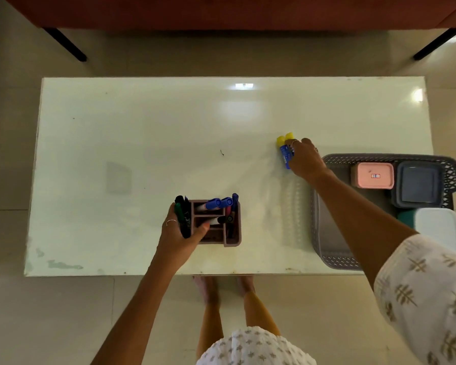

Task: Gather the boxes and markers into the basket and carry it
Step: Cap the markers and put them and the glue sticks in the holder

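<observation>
A grey lattice basket (334,256) stands at the table's right edge with a pink box (373,175), a dark blue box (417,187) and a white box (438,227) inside. My right hand (304,159) is closed over two blue tubes with yellow caps (284,147) lying on the table left of the basket. A mauve organiser (230,233) near the front edge holds several blue and black markers (216,204). My left hand (178,233) grips black and green markers (183,217) at the organiser's left side.
The white glossy table (142,133) spans most of the view. A red-brown piece of furniture (221,11) with black legs stands beyond its far edge. My bare feet (221,288) show below the front edge on the tiled floor.
</observation>
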